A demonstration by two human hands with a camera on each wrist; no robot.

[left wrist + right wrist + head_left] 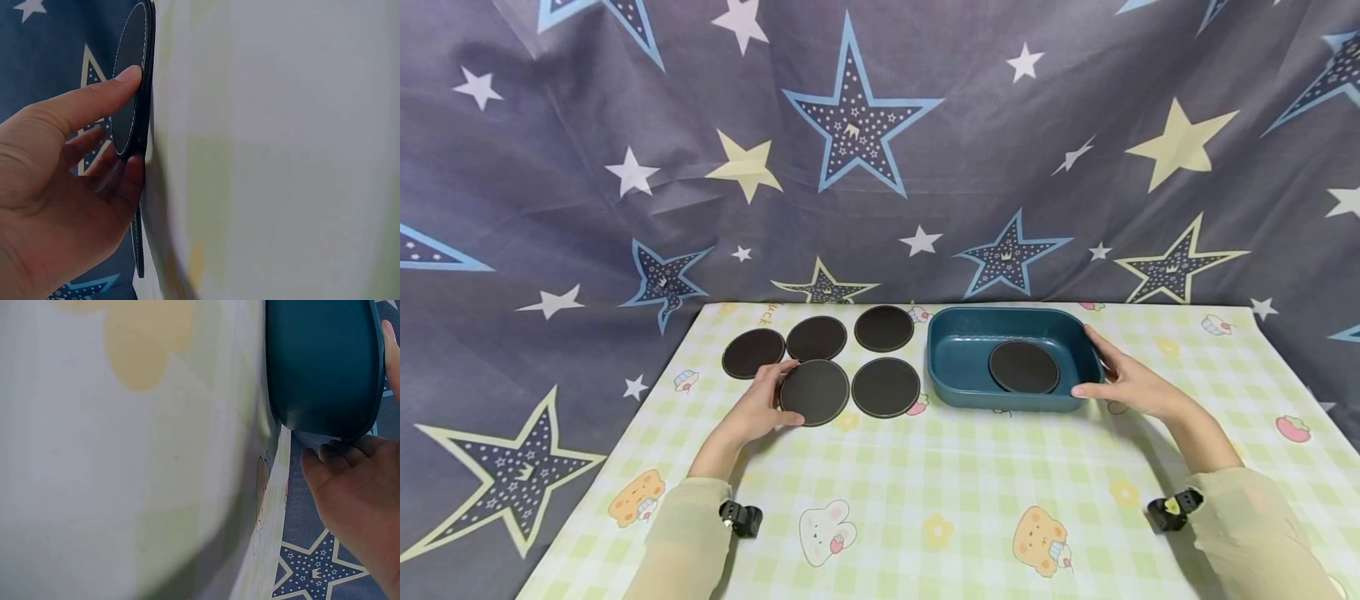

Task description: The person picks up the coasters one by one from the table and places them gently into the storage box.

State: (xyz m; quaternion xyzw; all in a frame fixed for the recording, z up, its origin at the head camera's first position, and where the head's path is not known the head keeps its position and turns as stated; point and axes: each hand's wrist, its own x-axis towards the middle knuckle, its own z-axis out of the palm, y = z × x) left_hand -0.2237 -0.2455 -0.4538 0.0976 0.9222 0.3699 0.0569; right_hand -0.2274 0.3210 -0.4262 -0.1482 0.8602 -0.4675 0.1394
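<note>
My left hand (760,406) grips the left edge of a round black coaster (814,392) with pale stitching round its border. In the left wrist view the thumb (128,75) lies on the coaster's face near its edge, and the other fingers bend round the rim, partly hidden. At the right end of a teal rectangular dish (1007,400), my right hand (1123,379) holds the wall, thumb at the front corner and fingers along the side. Inside the dish lies another black coaster (1024,367). The right wrist view shows the fingers (340,456) against the dish's end.
More black coasters lie flat behind and beside the held one: a far-left coaster (753,353), a back coaster (816,339), one nearer the dish (883,328) and a front one (886,387). A checked cloth (940,483) covers the table; a starry curtain (865,233) hangs behind.
</note>
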